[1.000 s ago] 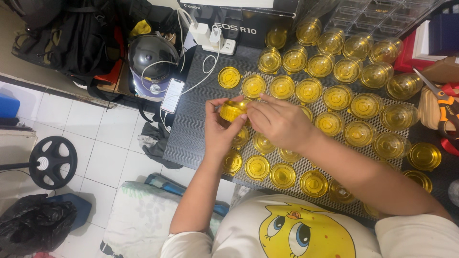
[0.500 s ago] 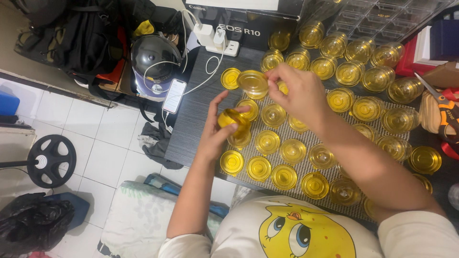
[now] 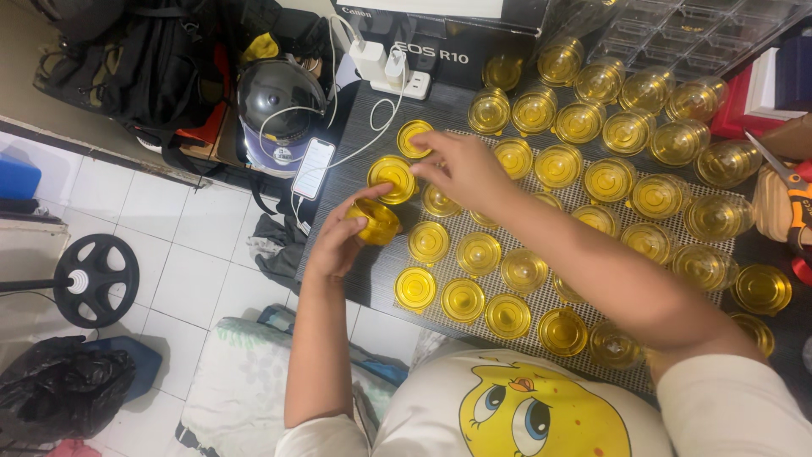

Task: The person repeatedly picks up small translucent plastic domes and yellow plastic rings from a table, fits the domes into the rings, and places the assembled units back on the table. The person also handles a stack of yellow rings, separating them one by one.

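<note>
My left hand (image 3: 342, 241) is shut on a small yellow-filled cup (image 3: 374, 222), held just off the left edge of the black table (image 3: 338, 254). My right hand (image 3: 461, 169) reaches across to the left, and its fingertips pinch the rim of a lidded yellow cup (image 3: 392, 175) that rests on the table right above the held one. Another such cup (image 3: 413, 138) sits just beyond the fingers. Several rows of the same cups (image 3: 524, 271) stand on a mesh mat (image 3: 592, 190) under my right forearm.
A helmet (image 3: 279, 110), a phone (image 3: 315, 167) on a white cable and a charger block (image 3: 389, 63) lie left of the table. Orange-handled scissors (image 3: 791, 190) are at the right edge. Clear trays (image 3: 677, 25) stand at the back. A weight plate (image 3: 97, 279) lies on the tiled floor.
My right hand has carried a lidded cup from above the mat to the table's left side, down next to my left hand. The left hand has kept its cup.
</note>
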